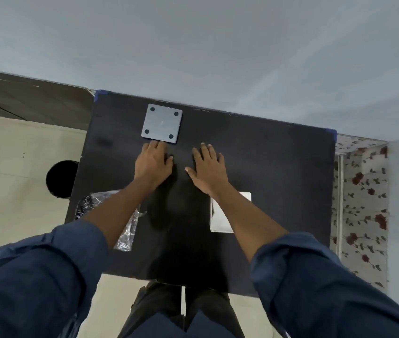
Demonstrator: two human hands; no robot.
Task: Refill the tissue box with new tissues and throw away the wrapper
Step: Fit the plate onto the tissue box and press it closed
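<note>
A grey square tissue box [162, 123] lies bottom up at the far side of the black table [266, 167], showing four dark round feet. My left hand [154, 164] rests palm down just in front of it, fingertips at its near edge. My right hand [208, 167] lies flat on the table with fingers spread, holding nothing. A crinkled clear plastic wrapper [126, 232] with a dark printed end sits near the table's left front, partly under my left forearm. A white stack of tissues [220, 220] lies near the front right, partly hidden by my right forearm.
A black round bin [59, 178] stands on the pale floor left of the table. A grey wall runs behind the table. A floral-patterned surface [362, 203] borders the table's right side.
</note>
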